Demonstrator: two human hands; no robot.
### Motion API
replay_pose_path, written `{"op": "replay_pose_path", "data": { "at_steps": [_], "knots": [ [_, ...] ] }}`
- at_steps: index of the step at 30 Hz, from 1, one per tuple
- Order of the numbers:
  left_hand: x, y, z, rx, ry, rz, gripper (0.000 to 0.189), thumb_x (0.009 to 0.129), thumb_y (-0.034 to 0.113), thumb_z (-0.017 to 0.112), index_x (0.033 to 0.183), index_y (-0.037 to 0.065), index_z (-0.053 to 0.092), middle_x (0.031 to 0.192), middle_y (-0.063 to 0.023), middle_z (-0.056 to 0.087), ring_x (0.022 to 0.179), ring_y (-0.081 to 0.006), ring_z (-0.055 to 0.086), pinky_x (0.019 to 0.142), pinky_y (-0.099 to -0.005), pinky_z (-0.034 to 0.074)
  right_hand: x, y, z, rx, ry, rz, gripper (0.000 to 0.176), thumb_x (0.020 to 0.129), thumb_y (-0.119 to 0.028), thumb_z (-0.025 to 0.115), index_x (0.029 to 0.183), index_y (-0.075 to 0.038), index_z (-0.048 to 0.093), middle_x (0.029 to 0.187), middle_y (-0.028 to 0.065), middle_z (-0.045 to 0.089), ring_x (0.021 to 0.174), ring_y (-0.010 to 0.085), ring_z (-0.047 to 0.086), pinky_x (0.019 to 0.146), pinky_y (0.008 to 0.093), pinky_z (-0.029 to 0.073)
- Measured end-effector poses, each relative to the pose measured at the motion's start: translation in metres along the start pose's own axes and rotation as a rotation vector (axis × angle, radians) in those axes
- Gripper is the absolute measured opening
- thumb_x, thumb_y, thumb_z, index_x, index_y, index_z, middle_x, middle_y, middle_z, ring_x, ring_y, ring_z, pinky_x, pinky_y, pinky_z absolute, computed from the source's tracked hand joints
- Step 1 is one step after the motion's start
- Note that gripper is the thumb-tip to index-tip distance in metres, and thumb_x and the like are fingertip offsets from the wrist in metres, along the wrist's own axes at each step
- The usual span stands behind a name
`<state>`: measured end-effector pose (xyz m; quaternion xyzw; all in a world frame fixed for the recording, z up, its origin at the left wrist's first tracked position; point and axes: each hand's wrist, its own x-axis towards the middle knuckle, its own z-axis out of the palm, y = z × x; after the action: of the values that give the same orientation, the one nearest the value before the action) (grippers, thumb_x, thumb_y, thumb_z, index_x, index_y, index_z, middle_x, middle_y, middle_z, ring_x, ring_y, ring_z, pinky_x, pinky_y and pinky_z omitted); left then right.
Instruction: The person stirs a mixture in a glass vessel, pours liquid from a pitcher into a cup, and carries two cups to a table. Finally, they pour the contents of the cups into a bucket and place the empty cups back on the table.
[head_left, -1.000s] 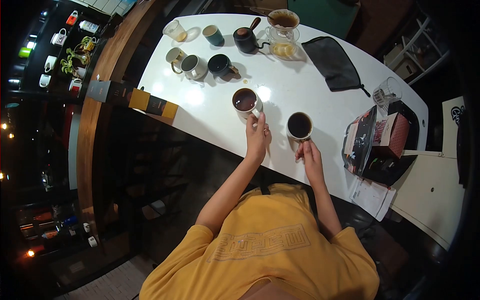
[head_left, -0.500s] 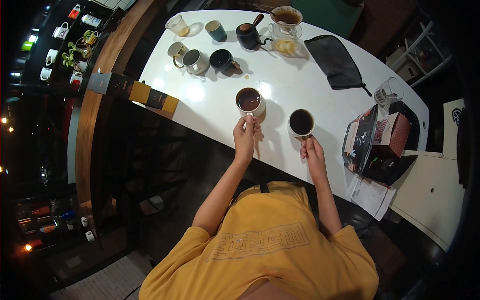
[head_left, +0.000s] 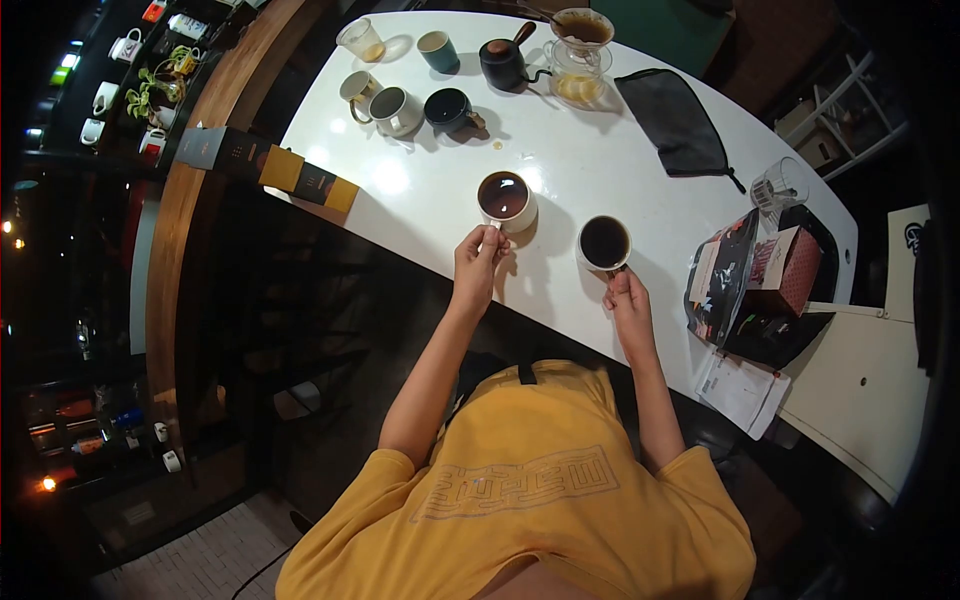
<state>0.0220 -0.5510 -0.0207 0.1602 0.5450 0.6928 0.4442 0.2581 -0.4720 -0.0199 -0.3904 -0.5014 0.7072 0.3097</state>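
Note:
My left hand [head_left: 478, 262] is closed on the handle of a white mug [head_left: 515, 216] that holds a reddish-brown drink. To its right, a second white mug [head_left: 604, 266] contains a darker liquid like black coffee, and my right hand [head_left: 628, 300] pinches its handle. Both mugs are upright near the front edge of the white table [head_left: 400, 215]. Whether their bases touch the tabletop is hard to tell from above.
Farther back are a dark cup [head_left: 447, 110], a grey-white mug [head_left: 397, 112], a teal cup [head_left: 438, 52], a black kettle [head_left: 502, 66] and a coffee dripper [head_left: 581, 30] on a glass server [head_left: 578, 88]. A black pouch [head_left: 675, 125] lies right; bags and a box [head_left: 785, 265] stand nearer.
My left hand tilts or shifts its mug slightly to the right, with the wrist turned outward. The right hand and its mug stay almost in place. The view has shifted a little.

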Motion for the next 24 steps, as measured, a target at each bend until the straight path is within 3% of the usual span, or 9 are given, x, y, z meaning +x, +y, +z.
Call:
{"op": "replay_pose_path", "data": {
  "at_steps": [9,13,15,24],
  "knots": [
    [-0.012,-0.002,-0.008,0.011,-0.056,-0.02,0.023,0.103,0.02,0.05,0.09,0.002,0.057,0.09,-0.0032,0.058,0.08,-0.0086,0.053,0.077,-0.0219,0.047,-0.004,0.002,0.001,-0.029,-0.064,0.028,0.037,0.104,-0.035,0.044,0.096,-0.002,0.057,0.072,-0.0049,0.041,0.064,0.0055,0.036,0.057,0.0218,0.032],
    [-0.017,-0.001,-0.01,-0.013,-0.065,-0.007,0.026,0.102,0.022,0.052,0.09,0.0,0.059,0.089,-0.0035,0.058,0.079,-0.0087,0.052,0.075,-0.0224,0.046,-0.005,-0.006,0.003,-0.016,-0.1,0.051,0.036,0.104,-0.034,0.045,0.094,-0.002,0.056,0.074,-0.0043,0.042,0.065,0.0056,0.036,0.059,0.0219,0.032],
    [-0.022,0.002,-0.011,-0.013,-0.074,0.012,0.027,0.101,0.024,0.054,0.091,-0.001,0.06,0.088,-0.003,0.058,0.078,-0.0085,0.051,0.073,-0.0225,0.044,-0.005,-0.011,0.004,-0.008,-0.133,0.062,0.032,0.104,-0.032,0.044,0.087,-0.005,0.049,0.076,-0.0043,0.037,0.065,0.006,0.031,0.061,0.0237,0.033],
    [-0.06,0.043,-0.031,-0.02,0.005,0.021,0.027,0.1,0.025,0.055,0.086,0.001,0.057,0.09,-0.0046,0.059,0.077,-0.0095,0.048,0.072,-0.0238,0.043,-0.003,-0.034,0.025,-0.031,-0.3,0.088,0.033,0.104,-0.032,0.044,0.09,-0.003,0.051,0.078,-0.0038,0.04,0.066,0.0053,0.033,0.06,0.0223,0.032]
  ]
}}
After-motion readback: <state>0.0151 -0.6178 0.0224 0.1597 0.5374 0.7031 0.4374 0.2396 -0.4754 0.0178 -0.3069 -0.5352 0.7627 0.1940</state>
